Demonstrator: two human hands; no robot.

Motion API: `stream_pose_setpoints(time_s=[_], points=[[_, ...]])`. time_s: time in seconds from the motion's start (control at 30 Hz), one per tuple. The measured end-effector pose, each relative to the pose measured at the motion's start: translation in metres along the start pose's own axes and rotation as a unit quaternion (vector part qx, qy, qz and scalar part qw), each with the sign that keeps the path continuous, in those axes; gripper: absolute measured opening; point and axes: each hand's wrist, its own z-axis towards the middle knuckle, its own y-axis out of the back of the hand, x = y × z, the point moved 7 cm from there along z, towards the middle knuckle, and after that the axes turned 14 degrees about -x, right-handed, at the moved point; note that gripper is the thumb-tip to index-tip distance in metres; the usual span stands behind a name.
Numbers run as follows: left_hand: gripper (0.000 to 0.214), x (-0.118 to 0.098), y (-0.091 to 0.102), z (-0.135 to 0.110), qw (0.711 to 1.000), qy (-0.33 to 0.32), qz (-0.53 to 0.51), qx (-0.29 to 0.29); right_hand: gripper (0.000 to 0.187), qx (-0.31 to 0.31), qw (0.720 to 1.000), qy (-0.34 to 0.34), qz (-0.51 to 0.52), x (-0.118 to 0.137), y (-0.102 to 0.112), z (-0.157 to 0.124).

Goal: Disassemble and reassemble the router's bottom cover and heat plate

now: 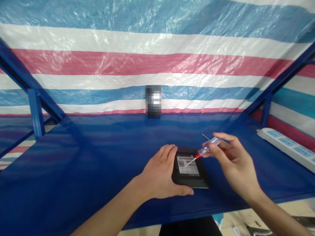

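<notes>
A small black box (190, 168) with a white label on top lies on the blue table (98, 154). My left hand (161, 175) rests against its left side, fingers curved along the edge and thumb at the near corner, steadying it. My right hand (232, 162) pinches a thin screwdriver (204, 151) with a clear and red handle. Its metal tip points down-left onto the label of the box.
A white power strip (286, 147) lies at the table's right edge. A blurred dark object (153, 101) stands against the striped tarp at the back. Blue frame bars (36, 98) rise at both sides. The table's near edge is just below my hands.
</notes>
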Motion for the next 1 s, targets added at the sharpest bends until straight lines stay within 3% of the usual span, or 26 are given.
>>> stream_pose_setpoints(time_s=[0.2,0.7,0.87,1.0], points=[[0.118,-0.001,0.0,0.0,1.0,0.0,0.012,0.01,0.04,0.011,0.999,-0.036,0.007,-0.009,-0.004,-0.006],[0.115,0.0,0.001,0.001,1.0,-0.001,-0.001,0.0,0.039,0.03,0.999,-0.032,0.001,-0.021,-0.014,-0.009],[0.117,0.001,-0.001,0.0,1.0,-0.002,0.009,0.001,0.035,0.041,0.999,0.003,-0.001,-0.013,-0.013,-0.012],[0.115,0.0,-0.001,0.0,1.0,-0.002,0.013,0.001,0.028,0.072,0.992,0.092,-0.044,0.004,-0.016,-0.02]])
